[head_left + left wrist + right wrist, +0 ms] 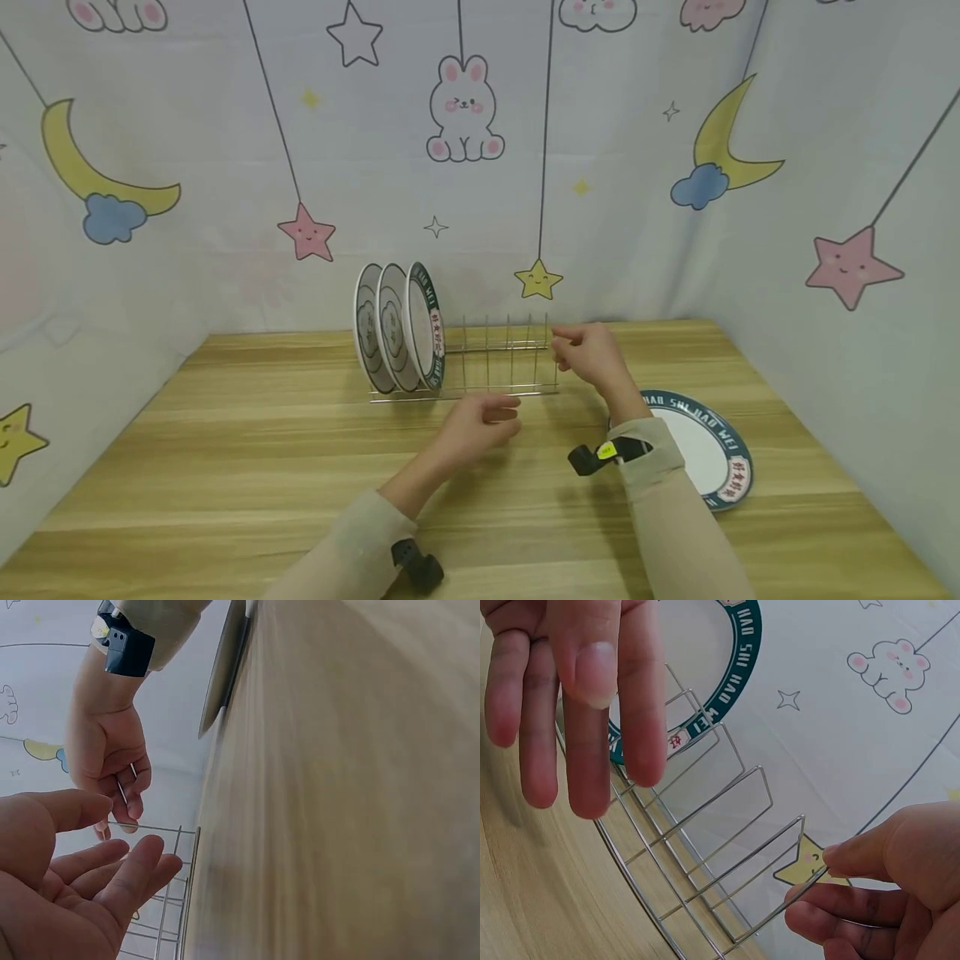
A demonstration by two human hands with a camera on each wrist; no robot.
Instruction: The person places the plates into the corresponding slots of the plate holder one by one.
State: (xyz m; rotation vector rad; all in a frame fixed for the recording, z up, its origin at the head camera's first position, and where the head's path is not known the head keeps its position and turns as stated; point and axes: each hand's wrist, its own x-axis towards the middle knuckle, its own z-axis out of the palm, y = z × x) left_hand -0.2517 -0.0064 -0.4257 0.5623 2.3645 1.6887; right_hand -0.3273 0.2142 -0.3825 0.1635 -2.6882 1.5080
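Observation:
A wire dish rack (498,367) stands on the table toward the back wall. Three plates lean upright in its left slots; the rightmost plate (426,325) shows a dark green lettered rim. At the rack's right end my right hand (592,354) pinches the end wire between thumb and fingers, clearest in the right wrist view (885,885). My left hand (480,425) hovers by the rack's front edge, fingers extended and holding nothing. Its fingers (589,765) hang over the rack in the right wrist view.
Another green-rimmed plate (697,442) lies flat on the wooden table (225,467), partly behind my right forearm. A printed white curtain (375,150) closes off the back and both sides. Each wrist carries a small black camera (420,567).

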